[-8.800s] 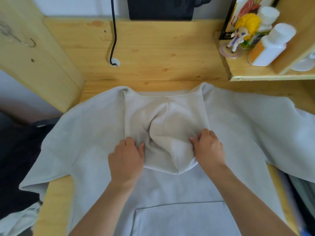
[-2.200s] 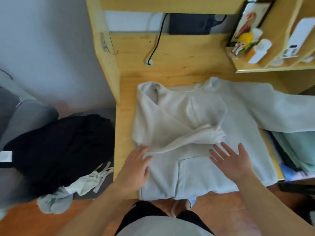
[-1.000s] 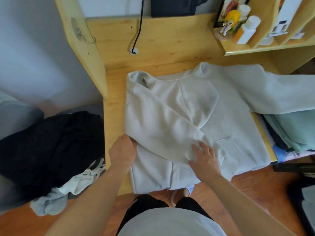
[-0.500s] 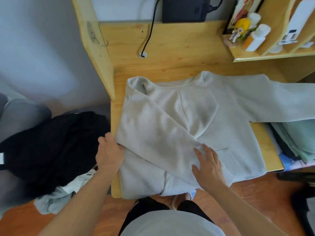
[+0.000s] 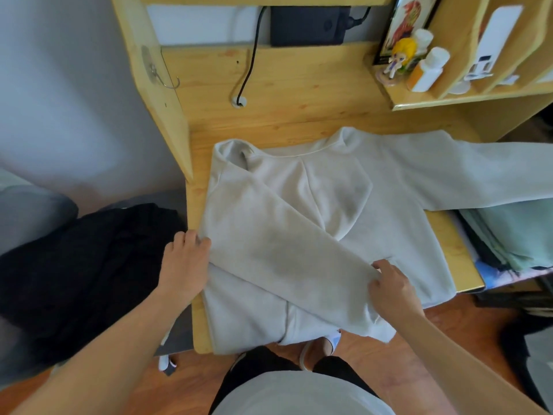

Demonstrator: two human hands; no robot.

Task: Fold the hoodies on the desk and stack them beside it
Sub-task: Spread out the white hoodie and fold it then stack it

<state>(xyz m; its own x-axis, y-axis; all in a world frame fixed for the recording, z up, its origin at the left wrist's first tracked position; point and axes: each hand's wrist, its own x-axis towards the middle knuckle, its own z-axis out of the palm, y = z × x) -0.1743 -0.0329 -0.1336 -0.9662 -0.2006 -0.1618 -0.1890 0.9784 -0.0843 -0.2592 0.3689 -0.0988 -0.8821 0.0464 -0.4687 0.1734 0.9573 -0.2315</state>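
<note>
Hoodie lay on the desk between our hands; left hand gripped its folded edge, right hand pinched the crossed sleeve, which we judged needed flattening before folding the far side.

A pale grey hoodie lies flat on the wooden bench, its left sleeve folded diagonally across the body and the other sleeve stretched out to the right. The left hand grips the garment's left edge; the right hand pinches the folded sleeve near its cuff. Dark clothing is heaped left of the bench, and pale green folded fabric sits at right.
</note>
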